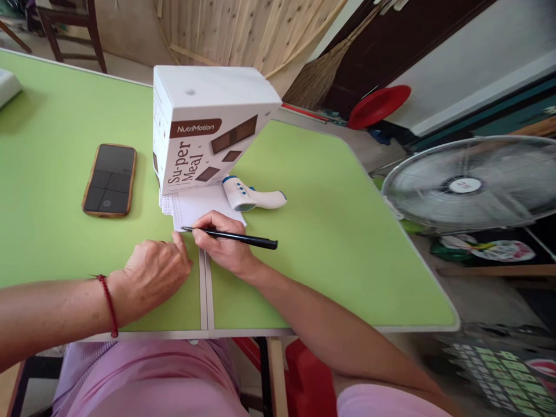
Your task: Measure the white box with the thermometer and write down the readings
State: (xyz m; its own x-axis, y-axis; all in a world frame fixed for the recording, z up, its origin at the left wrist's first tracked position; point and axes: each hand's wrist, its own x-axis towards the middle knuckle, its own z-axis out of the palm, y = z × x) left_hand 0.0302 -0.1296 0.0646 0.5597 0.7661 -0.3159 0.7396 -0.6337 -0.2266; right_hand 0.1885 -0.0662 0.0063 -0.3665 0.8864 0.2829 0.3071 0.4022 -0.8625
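Note:
My right hand point(226, 243) grips a black pen point(252, 239) between thumb and fingers, its tip at the lower left edge of a white sheet of paper point(200, 205). Rows of small marks run along the paper's left side. My left hand point(152, 269) rests on the table just left of the pen tip, fingers curled under and the index finger reaching to the paper's bottom edge. A white box point(217, 87) marked "NutriMotion Su-per Meal" stands at the paper's far edge. Beside the paper's right side lies a white and blue infrared thermometer point(254, 197).
A phone point(110, 180) in a brown case lies left of the box on the green folding table point(321, 231). A white object point(7, 87) sits at the far left edge. Right of the table stand a fan point(464, 185) and a red basin point(379, 107).

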